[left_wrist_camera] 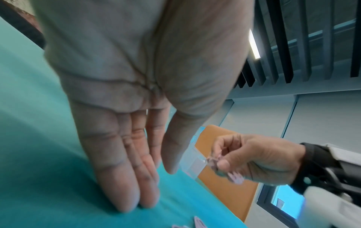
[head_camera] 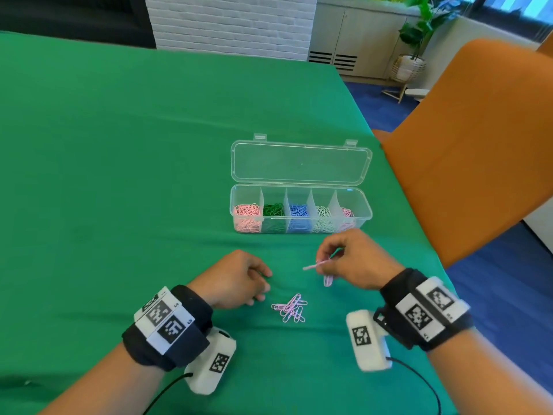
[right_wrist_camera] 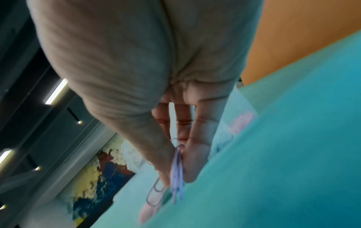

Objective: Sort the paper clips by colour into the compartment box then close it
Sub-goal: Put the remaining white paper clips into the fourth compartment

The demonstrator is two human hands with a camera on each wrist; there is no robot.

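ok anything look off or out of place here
Mostly tidy. The box sits open and upright, nothing spilled. One oddity: pink clips fill both end compartments, far left and far right, so one colour looks split. A small pink pile is loose on the cloth; the right hand pinches a few more.

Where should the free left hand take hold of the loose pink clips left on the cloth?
Come from above and pinch the heap of pink clips at its raised, crossed middle, thumb on one side and fingertips on the other. The clips lie flat and overlapping on the green cloth, so single edges give little purchase. The left hand sits just beside them, empty; the right hand already holds clips.
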